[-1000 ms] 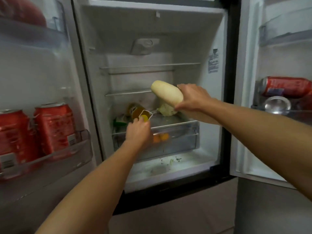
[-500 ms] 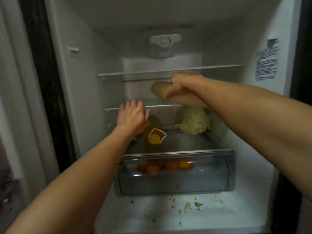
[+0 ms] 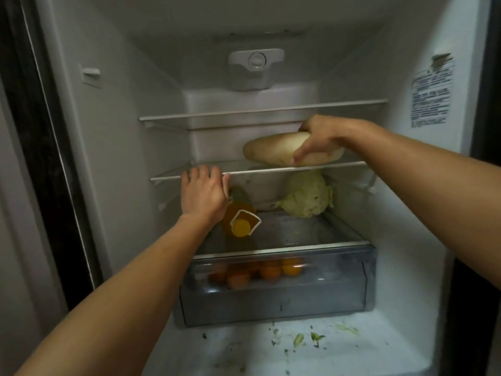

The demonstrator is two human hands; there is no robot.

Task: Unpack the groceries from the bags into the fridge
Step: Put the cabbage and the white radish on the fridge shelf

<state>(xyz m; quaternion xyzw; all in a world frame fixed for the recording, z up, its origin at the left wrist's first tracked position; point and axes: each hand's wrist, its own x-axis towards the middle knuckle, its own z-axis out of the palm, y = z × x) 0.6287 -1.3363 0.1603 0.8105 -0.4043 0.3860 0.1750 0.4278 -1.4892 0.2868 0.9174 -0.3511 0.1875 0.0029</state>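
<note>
right hand (image 3: 320, 137) clamped over right end of white radish (image 3: 268, 150), radish lying sideways on middle shelf (image 3: 166, 177), bulk sticking out left of the grip, left hand (image 3: 203, 196) flat on shelf front edge, holding nothing

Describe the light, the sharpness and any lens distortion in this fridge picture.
Head view: dim, even light; the long pale-yellow radish in the grip of the right hand is fairly sharp; the round orange fruits look hazy behind the clear plastic drawer front; the white wall sticker is unreadable; the wide angle splays the white fridge walls.
</note>
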